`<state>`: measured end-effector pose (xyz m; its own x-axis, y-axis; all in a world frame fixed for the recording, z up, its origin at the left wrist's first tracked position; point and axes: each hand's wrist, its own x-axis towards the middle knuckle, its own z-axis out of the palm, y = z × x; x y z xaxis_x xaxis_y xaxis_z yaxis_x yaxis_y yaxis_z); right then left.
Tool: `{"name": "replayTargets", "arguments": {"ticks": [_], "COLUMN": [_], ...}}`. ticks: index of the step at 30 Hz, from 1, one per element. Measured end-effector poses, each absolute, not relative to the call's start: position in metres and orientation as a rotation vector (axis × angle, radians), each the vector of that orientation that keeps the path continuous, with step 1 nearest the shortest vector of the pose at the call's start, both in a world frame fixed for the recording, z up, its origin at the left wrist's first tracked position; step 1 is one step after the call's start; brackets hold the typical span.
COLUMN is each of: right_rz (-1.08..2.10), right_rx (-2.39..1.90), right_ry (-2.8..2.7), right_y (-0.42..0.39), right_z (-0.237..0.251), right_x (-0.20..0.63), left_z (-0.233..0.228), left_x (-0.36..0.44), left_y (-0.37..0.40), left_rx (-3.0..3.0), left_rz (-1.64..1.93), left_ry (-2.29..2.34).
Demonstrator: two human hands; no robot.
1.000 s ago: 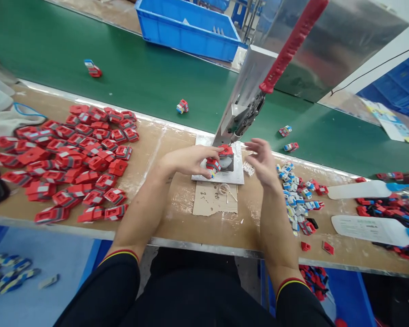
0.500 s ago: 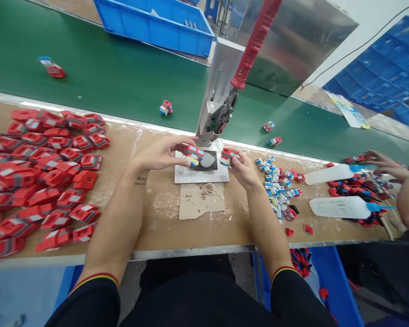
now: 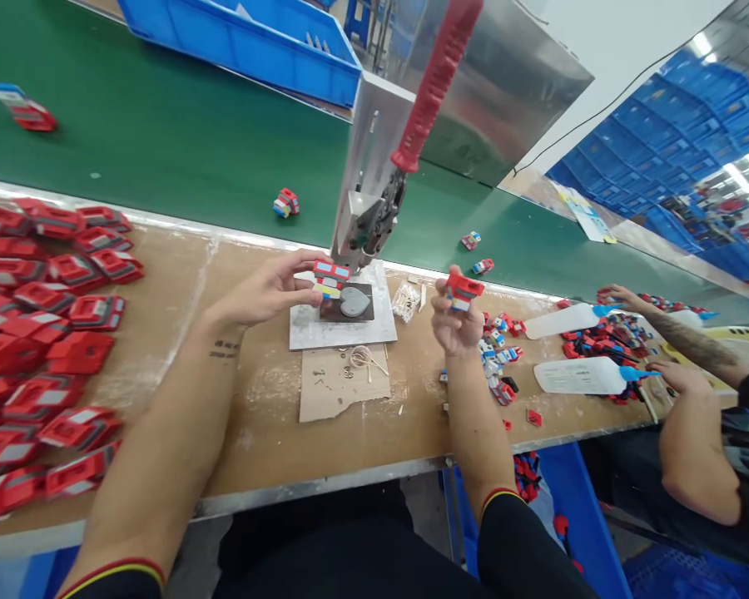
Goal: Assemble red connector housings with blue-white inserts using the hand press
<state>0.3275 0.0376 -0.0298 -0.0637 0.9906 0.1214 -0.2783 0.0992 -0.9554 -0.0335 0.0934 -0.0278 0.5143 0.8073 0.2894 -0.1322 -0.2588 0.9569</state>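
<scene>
My left hand (image 3: 280, 289) is closed on a small toy vehicle piece (image 3: 330, 276), red with light-blue windows and a yellow and white lower part. It holds the piece at the left edge of a dark pad with a grey heart-shaped plate (image 3: 354, 303), under the hand press (image 3: 374, 220). To the right, my right hand (image 3: 458, 329) is turned palm up, its fingers closed around a red toy piece (image 3: 463, 288) with white and blue below. A metal base plate (image 3: 309, 334) carries the pad. My fingers hide parts of both pieces.
Red toy shells (image 3: 34, 333) are heaped at left. White-blue pieces (image 3: 496, 353) and glue bottles (image 3: 577, 377) lie at right, near a co-worker's hands (image 3: 680, 378). Cardboard (image 3: 330, 391) lies in front. The press's red handle (image 3: 440, 79) rises before the green belt (image 3: 193, 141).
My right hand has moved right, away from the pad, and turned palm up with its red piece. My left hand stays beside the pad. The view has swung right; cotton swabs now show.
</scene>
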Motion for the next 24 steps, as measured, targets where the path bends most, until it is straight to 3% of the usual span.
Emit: {"name": "replayTargets", "arguments": {"ticks": [6,9,18,21,24], "right_rz": [0.613,0.486,0.463,0.346,0.105], "right_rx": [-1.541,-1.689,-1.687,-1.627,-1.234], "right_ry": [-1.455,-1.595,-1.740,-1.657,-1.494], "right_y": [0.148,0.194,0.215,0.207,0.183], "right_z": [-0.028,-0.030,-0.036,-0.015,0.030], "right_x": [0.350,0.335,0.316,0.322,0.308], "left_z": [-0.041,-0.046,-0.055,-0.058,-0.060], "left_x": [-0.019,-0.010,0.013,0.024,0.034], "left_y": [0.098,0.098,0.091,0.086,0.081], "left_rx": [1.441,1.452,1.624,1.643,1.671], "left_rz": [1.075,1.112,1.162,1.228,1.240], "left_ry": [0.603,0.649,0.930,0.989,1.012]}}
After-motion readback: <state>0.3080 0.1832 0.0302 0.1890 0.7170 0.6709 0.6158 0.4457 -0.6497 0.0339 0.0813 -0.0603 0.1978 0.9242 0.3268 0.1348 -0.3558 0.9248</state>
